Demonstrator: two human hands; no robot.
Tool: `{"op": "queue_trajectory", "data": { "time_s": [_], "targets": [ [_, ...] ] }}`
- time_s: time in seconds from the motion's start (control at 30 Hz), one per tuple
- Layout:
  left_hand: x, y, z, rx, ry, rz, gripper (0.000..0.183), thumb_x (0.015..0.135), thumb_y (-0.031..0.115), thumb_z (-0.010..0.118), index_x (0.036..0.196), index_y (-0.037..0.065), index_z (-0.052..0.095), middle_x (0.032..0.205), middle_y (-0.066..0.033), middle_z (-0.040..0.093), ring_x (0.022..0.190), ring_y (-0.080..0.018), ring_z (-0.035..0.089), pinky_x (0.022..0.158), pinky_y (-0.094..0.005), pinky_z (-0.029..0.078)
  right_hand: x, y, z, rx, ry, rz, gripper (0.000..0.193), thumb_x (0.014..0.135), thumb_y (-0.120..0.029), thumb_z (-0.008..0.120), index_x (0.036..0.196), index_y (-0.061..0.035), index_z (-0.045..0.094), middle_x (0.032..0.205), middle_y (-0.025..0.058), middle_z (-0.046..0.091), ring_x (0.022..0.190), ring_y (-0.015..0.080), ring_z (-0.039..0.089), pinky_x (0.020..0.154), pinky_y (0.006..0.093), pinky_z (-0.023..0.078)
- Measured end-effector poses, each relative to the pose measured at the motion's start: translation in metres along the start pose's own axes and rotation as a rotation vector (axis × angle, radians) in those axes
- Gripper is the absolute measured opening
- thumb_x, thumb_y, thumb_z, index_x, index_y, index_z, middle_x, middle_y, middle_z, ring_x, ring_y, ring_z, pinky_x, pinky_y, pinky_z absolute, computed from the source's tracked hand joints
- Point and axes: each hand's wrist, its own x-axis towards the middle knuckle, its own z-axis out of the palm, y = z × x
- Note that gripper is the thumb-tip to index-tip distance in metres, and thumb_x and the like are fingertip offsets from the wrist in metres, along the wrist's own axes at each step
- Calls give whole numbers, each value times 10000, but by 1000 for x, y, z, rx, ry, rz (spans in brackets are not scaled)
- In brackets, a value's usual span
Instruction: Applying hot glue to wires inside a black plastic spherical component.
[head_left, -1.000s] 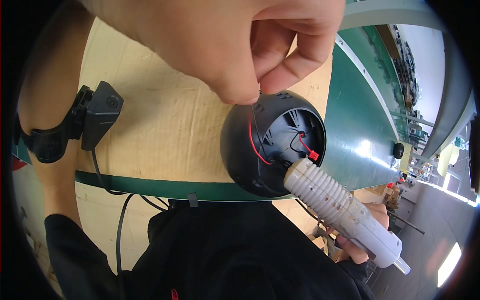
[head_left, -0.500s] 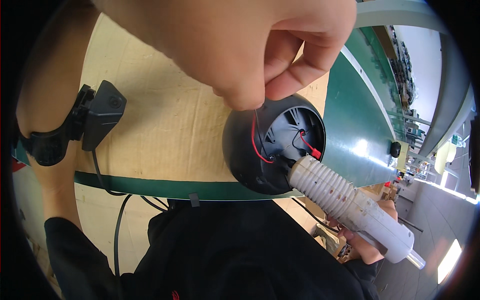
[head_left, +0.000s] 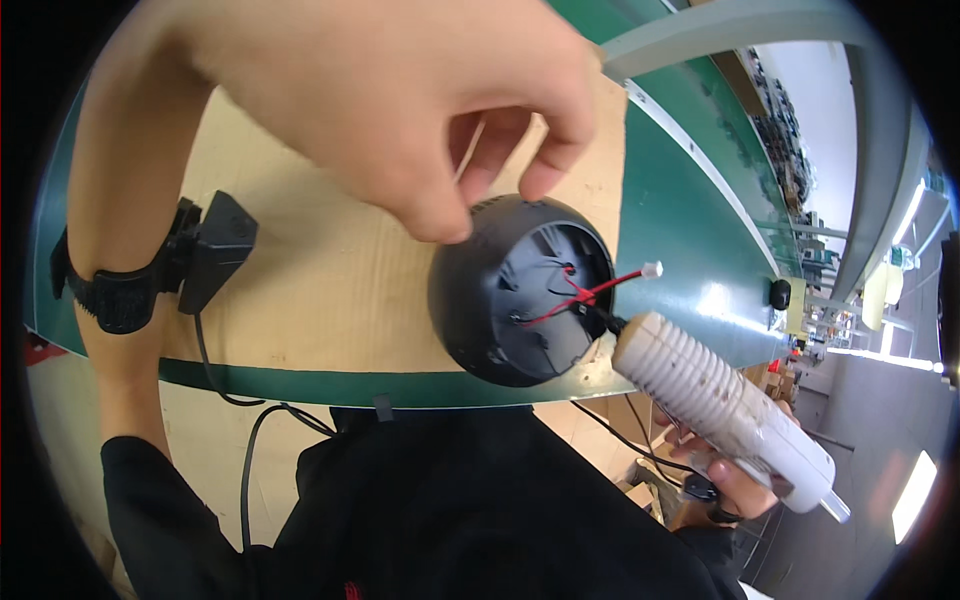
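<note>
A round black plastic housing rests near the bench's front edge, its hollow side turned toward the right. Inside it lie red and black wires, and a small white connector sticks out past the rim. My left hand is over the housing's far side, thumb and fingers apart and nothing between them; whether the fingertips touch the shell I cannot tell. Low at the right, my right hand is wrapped round a white hot glue gun. The gun's dark nozzle points into the housing's opening, and a clear glue stick shows at its back.
A tan board covers part of the green bench. On my left wrist sits a strapped black device, its cable running down over the bench edge. A grey frame bar crosses at the far right.
My left hand has let go of the red and black wires, parted its fingers and moved left. The wires now lie in the housing. The glue gun's nozzle has shifted slightly right.
</note>
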Motion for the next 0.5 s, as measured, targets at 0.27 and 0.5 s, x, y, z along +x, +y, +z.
{"op": "queue_trajectory", "data": {
  "time_s": [0.27, 0.5],
  "targets": [
    [9, 11, -6, 81, -62, -75, 574, 673, 57, 752, 1202, 56, 531, 1012, -105, 648, 986, -238, 641, 794, -362, 522, 4, 13, 10, 633, -34, 32, 271, 810, -206, 683, 949, 18, 620, 1021, 269, 652, 971, 345, 647, 862, 419, 509],
    [-1, 24, -7, 68, 16, -131, 585, 709, 101, 737, 1250, 71, 519, 1024, -113, 649, 973, -259, 639, 814, -373, 529, 98, 83, 70, -115, 121, -479, 307, 658, -92, 715, 907, 6, 565, 815, 179, 564, 808, 370, 572, 664, 429, 478]
  ]
}}
